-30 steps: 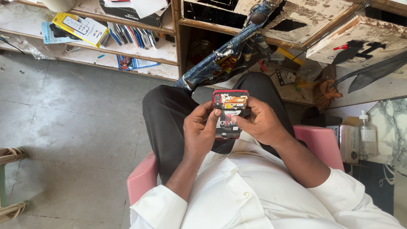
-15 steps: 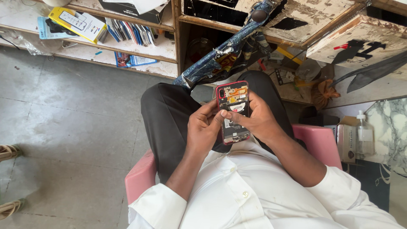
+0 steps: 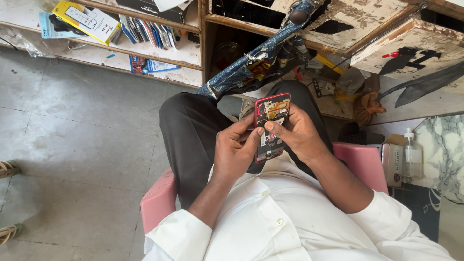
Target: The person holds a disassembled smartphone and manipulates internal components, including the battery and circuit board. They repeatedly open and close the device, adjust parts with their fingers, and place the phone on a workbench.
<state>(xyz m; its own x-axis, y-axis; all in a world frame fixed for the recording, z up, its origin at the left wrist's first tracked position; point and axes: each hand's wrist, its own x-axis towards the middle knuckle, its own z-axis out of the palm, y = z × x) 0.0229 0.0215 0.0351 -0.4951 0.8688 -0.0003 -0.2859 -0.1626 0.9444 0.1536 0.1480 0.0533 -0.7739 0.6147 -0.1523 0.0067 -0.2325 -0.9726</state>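
Observation:
An opened phone (image 3: 271, 123) with a red frame and its back cover off shows a battery and circuit parts. I hold it upright over my lap. My left hand (image 3: 235, 152) grips its left edge, thumb pressed on the lower part. My right hand (image 3: 298, 134) wraps the right edge, with its thumb lying across the middle of the exposed inside. I sit on a pink stool (image 3: 157, 198), in black trousers and a white shirt.
A worn wooden workbench (image 3: 367, 34) with peeling paint stands ahead, a tape-wrapped bar (image 3: 251, 63) leaning from it. Shelves (image 3: 159, 53) at the upper left hold boxed goods and packets. A clear pump bottle (image 3: 412, 154) and small box stand at the right. Grey tiled floor lies left.
The phone has tilted from lying sideways to standing upright in both hands. My right thumb now rests across its middle. The view has shifted slightly.

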